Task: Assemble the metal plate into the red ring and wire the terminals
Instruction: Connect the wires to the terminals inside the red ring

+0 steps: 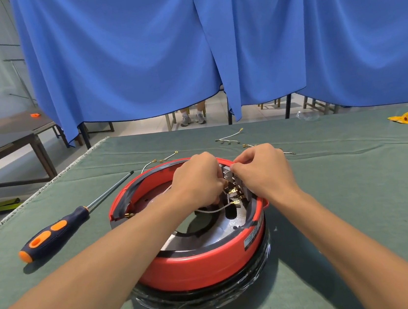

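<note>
We face blue curtains (210,45) filling the upper frame, a green-covered table (356,187) below, a dark wooden table (3,143) at left, pale floor tiles (143,128) beneath.

The fingertips of the left hand (198,180) and the right hand (264,170) are hidden inside the red ring (210,258); what is pinched cannot be told. Both forearms are cut off by the near edge.
</note>
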Demonstrator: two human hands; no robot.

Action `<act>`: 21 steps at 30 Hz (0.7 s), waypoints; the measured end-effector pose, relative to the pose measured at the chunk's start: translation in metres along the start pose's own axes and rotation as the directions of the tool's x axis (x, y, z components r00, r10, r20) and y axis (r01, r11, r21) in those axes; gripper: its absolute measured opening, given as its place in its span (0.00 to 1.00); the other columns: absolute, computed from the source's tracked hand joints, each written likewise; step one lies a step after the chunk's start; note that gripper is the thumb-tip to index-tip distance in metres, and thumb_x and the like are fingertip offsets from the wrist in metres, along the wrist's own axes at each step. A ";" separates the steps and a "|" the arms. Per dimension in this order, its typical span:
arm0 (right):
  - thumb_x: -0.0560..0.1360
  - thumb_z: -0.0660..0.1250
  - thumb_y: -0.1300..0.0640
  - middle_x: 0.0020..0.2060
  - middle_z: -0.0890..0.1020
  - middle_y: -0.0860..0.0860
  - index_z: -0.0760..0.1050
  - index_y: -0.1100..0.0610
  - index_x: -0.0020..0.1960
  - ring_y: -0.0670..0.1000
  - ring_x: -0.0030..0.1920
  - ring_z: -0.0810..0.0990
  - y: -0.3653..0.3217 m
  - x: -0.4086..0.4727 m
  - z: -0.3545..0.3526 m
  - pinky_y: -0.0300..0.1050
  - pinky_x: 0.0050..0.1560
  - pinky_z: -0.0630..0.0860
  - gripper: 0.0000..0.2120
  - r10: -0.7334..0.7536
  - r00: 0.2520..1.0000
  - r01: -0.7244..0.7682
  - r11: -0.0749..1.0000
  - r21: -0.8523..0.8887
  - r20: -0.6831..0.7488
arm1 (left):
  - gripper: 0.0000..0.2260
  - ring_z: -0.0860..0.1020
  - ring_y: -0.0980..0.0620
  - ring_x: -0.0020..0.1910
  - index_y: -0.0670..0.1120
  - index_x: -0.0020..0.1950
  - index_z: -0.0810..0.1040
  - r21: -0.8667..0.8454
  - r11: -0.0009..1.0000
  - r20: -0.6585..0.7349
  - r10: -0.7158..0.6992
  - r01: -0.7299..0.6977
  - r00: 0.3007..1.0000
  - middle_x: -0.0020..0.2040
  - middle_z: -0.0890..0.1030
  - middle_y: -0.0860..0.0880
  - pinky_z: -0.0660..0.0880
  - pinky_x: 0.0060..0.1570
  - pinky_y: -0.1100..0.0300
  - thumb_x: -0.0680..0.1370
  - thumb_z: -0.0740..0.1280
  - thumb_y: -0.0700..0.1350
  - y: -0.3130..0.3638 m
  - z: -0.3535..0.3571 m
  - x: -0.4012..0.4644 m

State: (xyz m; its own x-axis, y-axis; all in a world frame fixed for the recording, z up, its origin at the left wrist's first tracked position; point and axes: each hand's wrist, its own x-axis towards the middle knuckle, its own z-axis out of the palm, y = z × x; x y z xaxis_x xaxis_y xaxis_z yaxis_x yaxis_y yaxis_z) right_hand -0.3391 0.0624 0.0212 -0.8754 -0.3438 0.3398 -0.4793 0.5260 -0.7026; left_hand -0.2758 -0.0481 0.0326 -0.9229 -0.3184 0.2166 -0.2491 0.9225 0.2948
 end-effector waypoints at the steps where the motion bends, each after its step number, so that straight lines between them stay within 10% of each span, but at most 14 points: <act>1: 0.69 0.68 0.56 0.36 0.84 0.49 0.84 0.51 0.38 0.51 0.41 0.80 0.000 0.000 -0.001 0.41 0.39 0.71 0.06 -0.001 1.000 0.001 1.000 -0.010 -0.006 | 0.09 0.81 0.44 0.38 0.43 0.38 0.82 0.008 1.000 -0.010 0.002 -0.001 1.000 0.34 0.82 0.45 0.79 0.41 0.52 0.76 0.67 0.44 0.001 0.001 0.000; 21: 0.70 0.68 0.55 0.38 0.85 0.48 0.84 0.49 0.40 0.51 0.44 0.80 0.001 -0.002 -0.001 0.44 0.43 0.75 0.06 0.012 1.000 -0.012 0.999 0.035 0.006 | 0.05 0.78 0.47 0.45 0.52 0.45 0.82 0.008 0.987 0.041 0.160 -0.161 0.986 0.43 0.81 0.50 0.69 0.39 0.58 0.73 0.68 0.50 -0.004 -0.005 -0.010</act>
State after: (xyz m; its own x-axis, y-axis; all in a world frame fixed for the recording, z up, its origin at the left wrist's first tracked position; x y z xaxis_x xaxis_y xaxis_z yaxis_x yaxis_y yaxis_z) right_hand -0.3379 0.0641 0.0202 -0.8807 -0.3418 0.3279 -0.4661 0.5026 -0.7281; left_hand -0.2640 -0.0495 0.0339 -0.9621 -0.1574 0.2226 -0.1001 0.9635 0.2484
